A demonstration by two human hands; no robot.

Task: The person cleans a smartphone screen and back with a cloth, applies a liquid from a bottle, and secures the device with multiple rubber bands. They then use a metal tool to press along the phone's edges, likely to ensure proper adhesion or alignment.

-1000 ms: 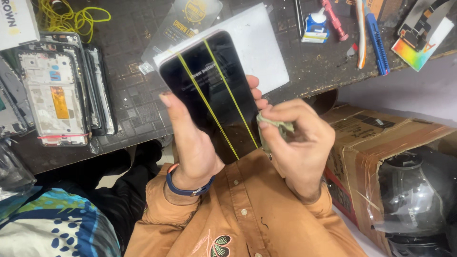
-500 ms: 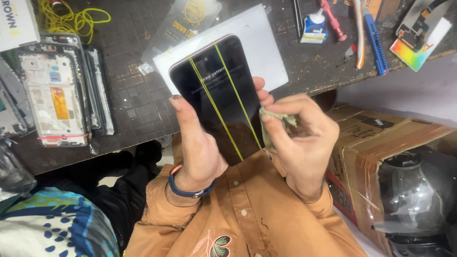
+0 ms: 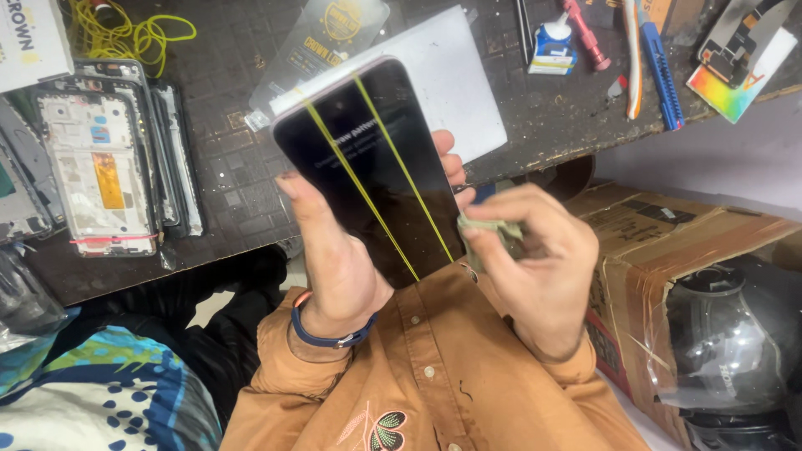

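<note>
Black glass, two yellow vertical lines down the display: the smartphone (image 3: pixel 368 167) is held screen-up above the edge of the dark workbench (image 3: pixel 225 192), tilted toward the camera. Left hand (image 3: pixel 334 259) wraps the lower part of the phone from behind, thumb along its left edge, fingertips showing past the right edge. Right hand (image 3: pixel 535 267) is closed narrow, pinching a small crumpled greenish cloth (image 3: pixel 489 234) just beside the phone's lower right edge; whether the cloth touches the glass I can't tell.

Step in hand, as I judge it: wiping the screen, with the cloth at or just off the lower right edge. Next move calls for flat contact of cloth on glass, light pressure and a firm left grip, since the phone hangs over the bench edge with nothing under it.

Around it: white sheet (image 3: pixel 451 83) under the phone's top end, stack of bare phone frames (image 3: pixel 100 167) at left, blue cutter (image 3: pixel 660 71) and red-handled tool (image 3: pixel 585 33) at the top, cardboard box (image 3: pixel 668 242) at right.
</note>
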